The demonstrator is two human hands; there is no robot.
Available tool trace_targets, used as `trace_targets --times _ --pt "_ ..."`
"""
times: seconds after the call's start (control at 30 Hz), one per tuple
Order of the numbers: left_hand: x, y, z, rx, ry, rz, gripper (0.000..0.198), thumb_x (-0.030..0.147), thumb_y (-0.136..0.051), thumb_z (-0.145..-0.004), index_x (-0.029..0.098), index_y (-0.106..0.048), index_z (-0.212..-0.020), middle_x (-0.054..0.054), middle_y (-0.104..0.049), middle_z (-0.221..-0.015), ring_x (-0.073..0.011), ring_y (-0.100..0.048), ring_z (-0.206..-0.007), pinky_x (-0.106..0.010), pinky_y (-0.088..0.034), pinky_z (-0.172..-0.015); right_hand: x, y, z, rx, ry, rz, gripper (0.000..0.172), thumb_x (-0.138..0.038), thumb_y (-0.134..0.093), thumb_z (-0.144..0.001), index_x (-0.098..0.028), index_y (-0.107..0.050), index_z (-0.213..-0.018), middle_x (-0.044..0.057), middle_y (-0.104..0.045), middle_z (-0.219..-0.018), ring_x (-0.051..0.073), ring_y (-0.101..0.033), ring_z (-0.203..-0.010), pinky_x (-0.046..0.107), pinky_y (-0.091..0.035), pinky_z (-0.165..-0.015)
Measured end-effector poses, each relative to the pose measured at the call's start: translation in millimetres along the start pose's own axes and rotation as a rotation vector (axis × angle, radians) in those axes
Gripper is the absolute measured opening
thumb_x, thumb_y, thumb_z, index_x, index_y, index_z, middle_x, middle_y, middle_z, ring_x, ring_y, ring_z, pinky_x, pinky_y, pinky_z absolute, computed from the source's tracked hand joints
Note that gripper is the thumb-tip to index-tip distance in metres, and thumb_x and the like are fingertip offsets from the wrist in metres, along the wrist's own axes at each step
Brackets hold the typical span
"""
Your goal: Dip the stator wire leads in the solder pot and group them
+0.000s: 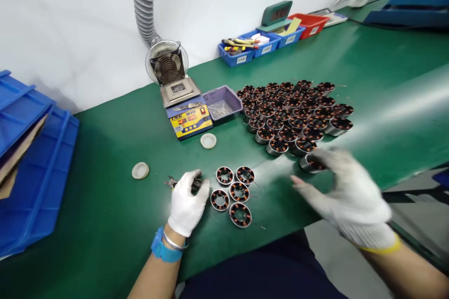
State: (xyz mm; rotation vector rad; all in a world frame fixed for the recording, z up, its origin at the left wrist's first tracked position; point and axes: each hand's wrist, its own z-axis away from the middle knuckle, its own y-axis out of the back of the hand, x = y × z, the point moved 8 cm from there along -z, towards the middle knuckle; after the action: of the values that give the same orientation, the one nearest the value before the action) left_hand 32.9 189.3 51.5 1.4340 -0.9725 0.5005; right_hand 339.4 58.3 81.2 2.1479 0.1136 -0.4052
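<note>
My left hand (188,203), in a white glove, rests on the green bench with its fingers curled round something dark that I cannot make out. Beside its fingertips the jaws of a pair of side cutters (171,182) stick out; their handles are hidden. To its right lies a small group of wound ring-shaped stators (239,192), black with copper coils inside metal rims. My right hand (345,189), gloved and blurred, has thumb and fingers spread. Its fingers reach over a stator (310,163) at the near edge of a large cluster of stators (282,114).
A yellow and blue solder pot (190,119) stands under an extractor fan hose (143,0). A purple tray (224,100) adjoins it. Two small round lids (208,140) lie nearby. Blue bins (236,58) and a red bin (310,24) line the wall. Blue crates (42,173) stand left.
</note>
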Motion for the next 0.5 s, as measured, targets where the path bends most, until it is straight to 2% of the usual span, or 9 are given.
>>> trace_targets --times 0.07,0.13,0.2,0.27,0.33,0.4,0.47,0.5 --pt "2.1 0.5 1.0 0.004 -0.011 0.009 0.028 0.04 -0.066 -0.086 0.019 -0.073 -0.104 -0.009 -0.079 -0.101 -0.0249 -0.074 -0.094 -0.04 -0.058 -0.09 13.3 6.4 2.2 -0.01 0.04 0.275 0.043 -0.049 -0.06 -0.089 -0.012 -0.064 -0.11 0.023 -0.07 -0.098 0.04 -0.069 -0.095 0.061 -0.054 -0.088" --pt "3.8 1.1 1.4 0.006 -0.01 0.036 0.027 0.039 -0.066 -0.086 0.019 -0.073 -0.103 -0.009 -0.079 -0.101 -0.0246 -0.074 -0.092 -0.039 -0.058 -0.088 21.6 0.9 6.8 -0.071 0.096 0.419 0.036 -0.04 -0.052 -0.093 -0.014 -0.064 -0.114 0.023 -0.071 -0.097 0.044 -0.069 -0.099 0.065 -0.051 -0.09" --pt "4.4 3.1 1.2 0.018 0.0 0.079 0.026 0.037 -0.068 -0.085 0.018 -0.073 -0.102 -0.009 -0.079 -0.1 -0.0243 -0.074 -0.092 -0.039 -0.058 -0.089 23.3 -3.3 10.8 -0.078 0.141 0.435 0.03 -0.032 -0.049 -0.094 -0.019 -0.063 -0.117 0.018 -0.073 -0.094 0.041 -0.07 -0.1 0.064 -0.049 -0.093" --pt "4.4 7.9 1.5 0.055 0.008 0.147 0.024 0.036 -0.069 -0.085 0.018 -0.073 -0.1 -0.009 -0.078 -0.098 -0.0237 -0.074 -0.091 -0.038 -0.058 -0.089 17.3 -3.4 10.8 -0.053 0.179 0.414 0.024 -0.029 -0.052 -0.094 -0.021 -0.061 -0.115 0.016 -0.073 -0.094 0.038 -0.071 -0.092 0.061 -0.05 -0.089" --pt "3.9 15.3 3.4 0.113 0.027 0.252 0.022 0.037 -0.07 -0.086 0.018 -0.074 -0.098 -0.008 -0.078 -0.095 -0.0215 -0.073 -0.087 -0.035 -0.058 -0.085 -1.0 1.0 5.4 -0.008 0.23 0.329 0.021 -0.029 -0.055 -0.094 -0.021 -0.059 -0.113 0.016 -0.072 -0.097 0.036 -0.07 -0.085 0.057 -0.052 -0.083" --pt "2.4 23.3 8.1 0.187 0.082 0.395 0.025 0.042 -0.071 -0.087 0.017 -0.073 -0.094 -0.007 -0.077 -0.088 -0.0175 -0.07 -0.075 -0.029 -0.057 -0.074 -33.1 7.5 -4.8 0.03 0.284 0.114 0.022 -0.03 -0.058 -0.094 -0.021 -0.058 -0.114 0.015 -0.071 -0.104 0.033 -0.069 -0.089 0.053 -0.054 -0.084" --pt "2.8 22.8 14.4 0.181 0.175 0.565 0.037 0.053 -0.072 -0.087 0.017 -0.072 -0.092 -0.006 -0.075 -0.082 -0.0133 -0.065 -0.061 -0.024 -0.052 -0.059 -77.1 10.8 -17.8 0.032 0.336 -0.156 0.026 -0.026 -0.061 -0.094 -0.022 -0.055 -0.12 0.014 -0.069 -0.111 0.029 -0.067 -0.104 0.051 -0.054 -0.099" --pt "5.0 16.7 17.7 0.119 0.229 0.663 0.045 0.06 -0.071 -0.086 0.016 -0.072 -0.094 -0.006 -0.075 -0.081 -0.0122 -0.062 -0.056 -0.023 -0.047 -0.052 -103.9 11.1 -23.4 0.028 0.394 -0.261 0.028 -0.023 -0.062 -0.093 -0.02 -0.055 -0.12 0.012 -0.069 -0.111 0.026 -0.066 -0.107 0.051 -0.051 -0.107"
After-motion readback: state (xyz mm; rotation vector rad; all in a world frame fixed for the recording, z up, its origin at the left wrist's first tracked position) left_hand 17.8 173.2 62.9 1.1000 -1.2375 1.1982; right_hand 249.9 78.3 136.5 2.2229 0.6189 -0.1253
